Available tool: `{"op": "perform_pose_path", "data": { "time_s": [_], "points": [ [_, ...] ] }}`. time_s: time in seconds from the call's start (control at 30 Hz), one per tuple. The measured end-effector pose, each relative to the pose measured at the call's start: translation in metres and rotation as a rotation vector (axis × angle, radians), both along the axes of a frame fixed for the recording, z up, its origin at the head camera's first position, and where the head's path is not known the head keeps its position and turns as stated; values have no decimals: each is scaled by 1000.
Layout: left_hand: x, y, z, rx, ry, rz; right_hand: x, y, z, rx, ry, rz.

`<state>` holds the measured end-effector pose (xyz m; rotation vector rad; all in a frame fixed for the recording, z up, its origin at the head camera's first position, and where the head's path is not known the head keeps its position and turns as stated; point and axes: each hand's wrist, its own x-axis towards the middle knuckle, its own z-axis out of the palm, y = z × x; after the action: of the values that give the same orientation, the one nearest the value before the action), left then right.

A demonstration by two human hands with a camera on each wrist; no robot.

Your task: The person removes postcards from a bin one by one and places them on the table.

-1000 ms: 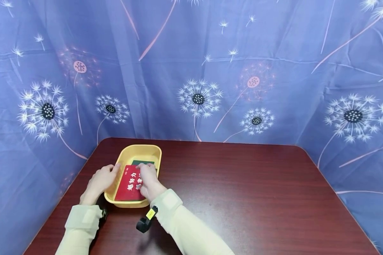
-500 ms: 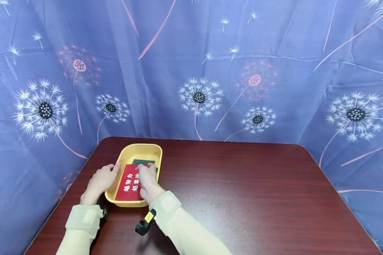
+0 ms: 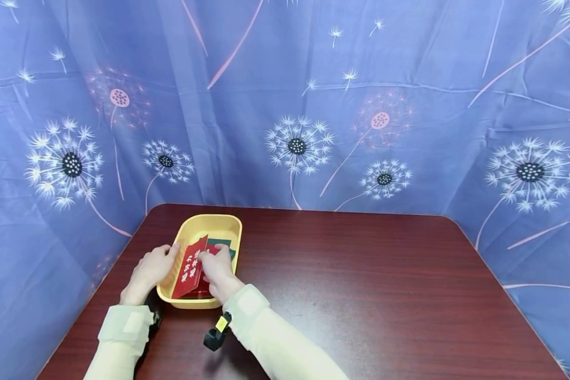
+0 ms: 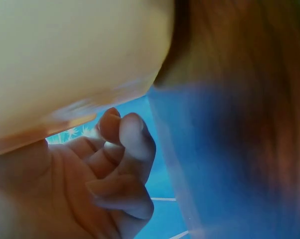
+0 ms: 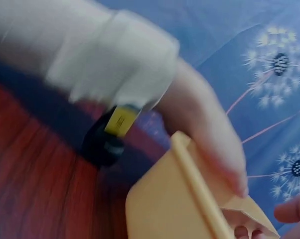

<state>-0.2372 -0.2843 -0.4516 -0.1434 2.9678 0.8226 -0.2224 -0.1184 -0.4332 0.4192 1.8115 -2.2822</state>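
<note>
A yellow plastic basin [image 3: 209,226] stands at the table's left end. My left hand [image 3: 152,267] grips its left rim; in the left wrist view the fingers [image 4: 135,137] curl beside the outer wall. Inside the basin my right hand [image 3: 218,270] pinches the right edge of a thin red booklet [image 3: 186,274] with white Chinese characters. That booklet tilts up on its right side, and more red shows beneath it. A dark green booklet [image 3: 220,242] lies under the red ones. In the right wrist view, the basin's wall [image 5: 165,199] hides most of the right fingers.
The basin rests on a dark red wooden table [image 3: 361,285]. Behind and along both sides hangs a blue curtain [image 3: 247,132] with dandelion prints. A black wrist mount [image 3: 215,338] juts out from the right cuff, just in front of the basin.
The red booklet lay flat under my right hand; now its right side is lifted and it leans leftward, baring red underneath. The left hand stays on the rim.
</note>
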Motion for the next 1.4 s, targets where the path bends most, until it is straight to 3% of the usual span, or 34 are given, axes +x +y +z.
{"op": "perform_pose_path", "data": {
  "time_s": [0.2,0.33,0.63,0.83,1.07,1.4],
  "points": [
    [-1,0,-1,6,-3,0,-6,2,-3,235,50,99],
    [-1,0,0,-3,0,3,-8,3,-2,334,53,138],
    [-1,0,-3,13,-15,-1,-5,6,-3,360,79,164],
    [-1,0,0,-9,6,-8,-4,7,7,354,107,157],
    [-1,-3,0,-13,-35,-3,-6,16,19,367,138,161],
    [0,0,1,-1,4,12,-5,61,36,393,310,133]
  ]
}}
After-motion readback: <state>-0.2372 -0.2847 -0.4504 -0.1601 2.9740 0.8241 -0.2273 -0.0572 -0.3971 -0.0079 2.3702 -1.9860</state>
